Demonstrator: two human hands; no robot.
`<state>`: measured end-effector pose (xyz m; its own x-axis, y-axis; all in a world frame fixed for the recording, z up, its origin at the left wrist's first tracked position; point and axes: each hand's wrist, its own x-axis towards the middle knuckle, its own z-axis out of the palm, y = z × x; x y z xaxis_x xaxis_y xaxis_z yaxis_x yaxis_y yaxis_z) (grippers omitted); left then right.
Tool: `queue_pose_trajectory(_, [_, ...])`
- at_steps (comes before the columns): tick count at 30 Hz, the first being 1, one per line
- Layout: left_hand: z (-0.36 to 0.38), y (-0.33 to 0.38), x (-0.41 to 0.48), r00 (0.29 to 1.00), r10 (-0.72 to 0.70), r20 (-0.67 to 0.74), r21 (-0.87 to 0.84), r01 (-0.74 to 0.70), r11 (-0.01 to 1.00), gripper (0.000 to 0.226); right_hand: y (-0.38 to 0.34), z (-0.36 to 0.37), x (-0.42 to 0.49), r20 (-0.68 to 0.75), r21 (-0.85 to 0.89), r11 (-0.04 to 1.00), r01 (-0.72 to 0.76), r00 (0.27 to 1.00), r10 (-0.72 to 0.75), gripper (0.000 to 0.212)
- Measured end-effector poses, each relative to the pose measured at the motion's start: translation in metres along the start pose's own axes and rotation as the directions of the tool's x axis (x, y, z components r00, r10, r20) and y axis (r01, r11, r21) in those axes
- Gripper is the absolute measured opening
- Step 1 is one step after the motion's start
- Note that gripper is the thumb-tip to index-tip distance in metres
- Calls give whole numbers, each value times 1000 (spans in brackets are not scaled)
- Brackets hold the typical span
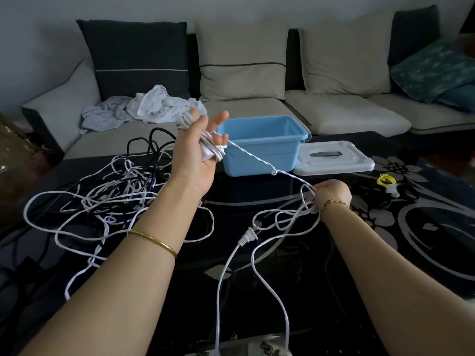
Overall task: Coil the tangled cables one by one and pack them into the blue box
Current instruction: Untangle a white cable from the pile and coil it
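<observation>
a plug (248,233) lies on the black table (308,304), well in front of the blue box (262,147). nearer the box, the right hand (331,195) pinches the white cable (212,151), which runs taut to the left hand (203,145) just left of the box, coils wound round its half-curled fingers. tangled cables (123,191) lie farther left.

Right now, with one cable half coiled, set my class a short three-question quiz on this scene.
1. True or false: the white lid sits closed on the blue box.
2. Which hand has the white cable wound round it? A. left hand B. right hand C. neither
3. Fill in: the cable's white plug lies on the ____.
Key: 1 false, the lid lies beside the open box; 2 A; 3 table.
</observation>
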<state>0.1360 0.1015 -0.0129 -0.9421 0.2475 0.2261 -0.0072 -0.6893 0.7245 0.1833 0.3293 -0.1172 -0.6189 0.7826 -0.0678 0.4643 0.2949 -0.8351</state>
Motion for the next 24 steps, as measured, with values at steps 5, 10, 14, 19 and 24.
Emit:
queue_pose_trajectory(5, [8,-3,-6,996,-66,66,127,57,990,28,-13,1,-7,4,-114,986,121,993,-121,37])
queue_pose_trajectory(10, [16,-7,-10,985,-138,107,179,118,977,40,-51,1,-34,27,46,881,471,881,-472,41])
queue_pose_trajectory(14, [21,-9,-15,966,-207,157,243,166,956,38,-69,21,-58,251,162,834,527,795,-552,44])
queue_pose_trajectory(19, [27,-8,-20,931,-260,256,274,188,943,28,-64,48,-64,375,216,870,443,785,-492,39])
queue_pose_trajectory(24, [25,-8,-19,945,-204,257,283,128,951,35,-62,48,-69,448,294,908,299,796,-407,10])
